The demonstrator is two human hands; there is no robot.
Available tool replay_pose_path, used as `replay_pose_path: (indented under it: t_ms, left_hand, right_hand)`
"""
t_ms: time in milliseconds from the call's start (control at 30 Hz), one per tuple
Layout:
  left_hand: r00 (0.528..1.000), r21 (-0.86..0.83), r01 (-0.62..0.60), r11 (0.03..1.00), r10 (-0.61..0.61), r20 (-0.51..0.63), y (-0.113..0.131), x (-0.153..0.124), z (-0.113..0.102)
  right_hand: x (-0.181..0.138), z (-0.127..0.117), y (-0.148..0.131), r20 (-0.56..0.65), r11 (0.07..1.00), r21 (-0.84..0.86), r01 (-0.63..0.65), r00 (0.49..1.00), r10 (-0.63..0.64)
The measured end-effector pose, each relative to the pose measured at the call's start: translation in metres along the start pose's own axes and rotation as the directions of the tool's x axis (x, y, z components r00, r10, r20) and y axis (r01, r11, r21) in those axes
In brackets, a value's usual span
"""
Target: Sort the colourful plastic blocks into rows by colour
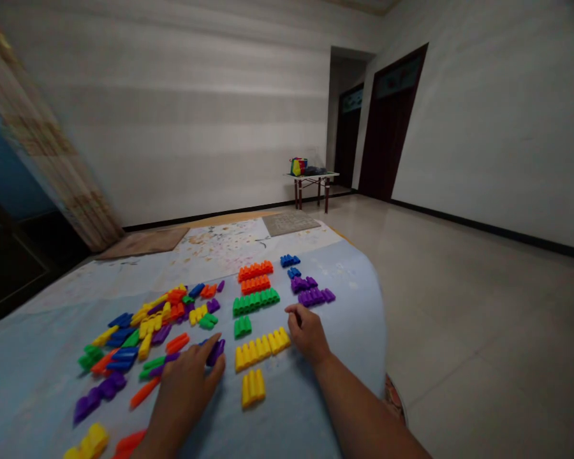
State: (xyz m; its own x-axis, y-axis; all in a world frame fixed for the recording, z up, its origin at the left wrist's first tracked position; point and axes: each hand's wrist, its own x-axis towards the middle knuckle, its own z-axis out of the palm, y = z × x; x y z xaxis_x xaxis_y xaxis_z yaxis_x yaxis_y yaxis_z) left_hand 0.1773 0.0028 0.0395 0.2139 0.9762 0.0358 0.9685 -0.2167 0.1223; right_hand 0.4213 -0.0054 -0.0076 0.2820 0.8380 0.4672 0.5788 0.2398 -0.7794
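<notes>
My left hand [189,382] rests on the light blue cloth [344,357], its fingers closed around a purple plastic block [217,352]. My right hand [307,333] lies knuckles-up just right of a long yellow row of blocks [262,349], fingers curled; I cannot see anything in it. Sorted rows lie ahead: orange [255,271], green [256,301], purple [314,296], blue [289,260]. A short green piece [242,326] and a short yellow piece [253,387] lie nearby. A loose heap of mixed coloured blocks [148,325] spreads to the left.
A patterned mat [229,245] lies beyond the cloth, with a small grey rug [291,223]. A low table [312,182] carrying a colourful bag stands by the far wall. Dark doors [387,127] are at right, a curtain [52,172] at left. Tiled floor [459,287] stretches right.
</notes>
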Motion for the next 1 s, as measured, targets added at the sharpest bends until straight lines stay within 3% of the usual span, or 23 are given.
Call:
replay_pose_path:
  t_ms: [333,600,867,1000]
  left_hand:
    - [0.958,-0.065,-0.029,0.997,0.047,0.283,-0.014,0.007,-0.001]
    - [0.939,-0.116,-0.073,0.991,0.107,0.326,-0.035,0.030,0.004]
    - [0.943,-0.186,-0.061,0.981,0.118,0.311,-0.040,0.031,0.008]
    - [0.954,-0.164,-0.055,0.985,0.100,0.283,-0.035,0.033,-0.003]
  right_hand:
    - [0.003,-0.008,-0.010,0.084,0.998,-0.054,-0.033,0.996,0.038]
    - [0.003,-0.028,-0.032,0.262,0.973,-0.232,-0.001,0.963,0.064]
    - [-0.023,-0.036,-0.006,0.189,0.974,-0.223,-0.041,0.978,0.085]
    - [-0.027,-0.032,0.000,0.204,0.975,-0.221,-0.027,0.976,0.073]
